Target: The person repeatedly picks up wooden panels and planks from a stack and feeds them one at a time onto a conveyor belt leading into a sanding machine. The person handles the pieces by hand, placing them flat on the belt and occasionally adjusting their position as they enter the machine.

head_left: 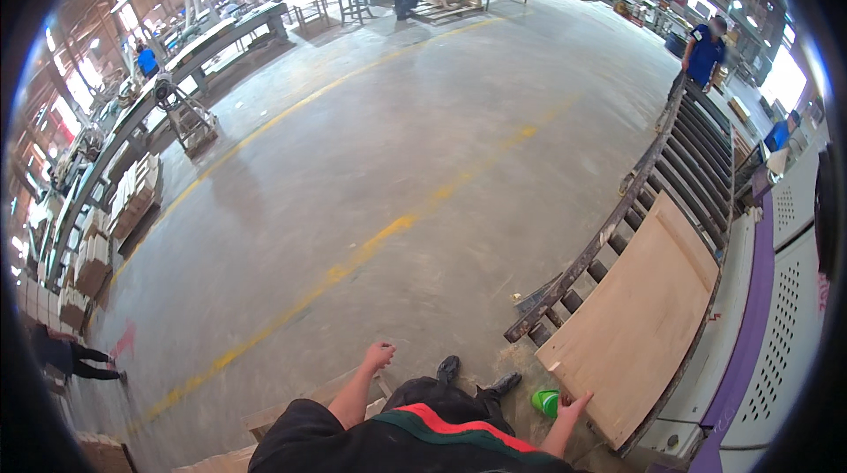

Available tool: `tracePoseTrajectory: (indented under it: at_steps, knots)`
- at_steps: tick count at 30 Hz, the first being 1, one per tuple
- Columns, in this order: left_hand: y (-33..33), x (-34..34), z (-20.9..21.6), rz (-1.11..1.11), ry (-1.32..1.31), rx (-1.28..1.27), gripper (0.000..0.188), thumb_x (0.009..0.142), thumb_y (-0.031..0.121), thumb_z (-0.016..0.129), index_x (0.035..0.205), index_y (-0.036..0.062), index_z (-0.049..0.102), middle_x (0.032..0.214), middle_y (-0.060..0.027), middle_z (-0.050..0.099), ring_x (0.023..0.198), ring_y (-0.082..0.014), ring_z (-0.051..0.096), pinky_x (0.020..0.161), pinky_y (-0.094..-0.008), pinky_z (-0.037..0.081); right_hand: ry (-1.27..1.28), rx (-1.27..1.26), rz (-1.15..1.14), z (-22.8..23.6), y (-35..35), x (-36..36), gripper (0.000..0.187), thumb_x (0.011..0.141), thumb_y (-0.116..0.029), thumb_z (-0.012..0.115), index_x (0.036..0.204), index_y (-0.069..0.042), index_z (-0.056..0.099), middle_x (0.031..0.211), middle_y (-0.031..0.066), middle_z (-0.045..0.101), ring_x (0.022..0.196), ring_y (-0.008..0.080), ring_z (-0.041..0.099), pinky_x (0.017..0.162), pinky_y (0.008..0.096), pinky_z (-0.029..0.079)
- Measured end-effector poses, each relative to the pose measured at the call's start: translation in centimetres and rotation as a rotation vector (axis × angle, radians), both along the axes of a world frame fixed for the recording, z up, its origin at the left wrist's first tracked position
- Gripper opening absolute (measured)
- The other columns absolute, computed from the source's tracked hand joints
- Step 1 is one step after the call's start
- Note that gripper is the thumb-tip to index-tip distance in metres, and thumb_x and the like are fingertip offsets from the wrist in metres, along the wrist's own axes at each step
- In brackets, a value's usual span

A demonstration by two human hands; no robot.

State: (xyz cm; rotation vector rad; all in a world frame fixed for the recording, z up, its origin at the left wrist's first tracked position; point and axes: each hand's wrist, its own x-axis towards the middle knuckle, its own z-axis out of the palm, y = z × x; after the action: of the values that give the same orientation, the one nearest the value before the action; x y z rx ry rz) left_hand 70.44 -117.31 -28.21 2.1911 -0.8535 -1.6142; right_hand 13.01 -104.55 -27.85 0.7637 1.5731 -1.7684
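A worker in a black top with a red and green stripe stands at the near end of a roller conveyor [697,145] on a factory floor [379,155], where a broad wooden board [640,323] lies on the rollers at right, its near end close to the worker. The step in hand appears to be handling that board at its near edge; the next move would seem to call for a sure hold there, with the left hand brought across to share the load.

The right hand [575,406] is open, thumb and fingers spread, at the board's near left edge; it has no clear grip, and whether the fingertips press on the wood cannot be told. A green bucket [545,402] sits just beside it, at left. The left hand [380,355], well apart from the board, is half open with fingers loosely curled, and nothing shows in it. A co-worker in blue [704,54] stands at the conveyor's far end, while a grey and purple machine [781,323] flanks the right side.
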Motion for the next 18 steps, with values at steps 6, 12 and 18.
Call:
tracePoseTrajectory:
  at_steps: [6,12,18]
  knots:
    - [3.5,0.3,-2.2,-0.058,-0.087,0.181,0.039,0.081,0.035,0.065,0.110,0.0088,0.064,0.084,-0.0060,0.067,0.064,-0.0164,0.063,0.055,-0.0315,0.052,-0.044,0.095,-0.011,1.6,3.4,4.3,0.069,0.074,-0.055,0.063,0.126,-0.012,0.046,0.103,0.0092,0.049,0.090,0.0245,0.047,0.083,0.0488,0.043]
    - [1.4,-0.9,-2.2,-0.193,-0.133,0.195,0.040,0.080,0.035,0.064,0.109,0.0076,0.064,0.084,-0.0066,0.067,0.063,-0.0173,0.064,0.055,-0.0319,0.052,0.008,0.108,-0.036,-0.6,6.3,6.6,0.068,0.072,-0.058,0.063,0.118,-0.009,0.050,0.103,0.0092,0.051,0.091,0.0256,0.049,0.085,0.0482,0.042]
    - [-2.5,-6.4,-1.9,-0.304,-0.050,0.125,0.040,0.083,0.032,0.063,0.113,0.0071,0.061,0.084,-0.0089,0.067,0.063,-0.0173,0.063,0.051,-0.0307,0.049,0.033,0.130,-0.158,4.7,6.6,7.6,0.073,0.075,-0.057,0.063,0.123,-0.005,0.047,0.119,0.0109,0.050,0.111,0.0288,0.049,0.094,0.0497,0.040]
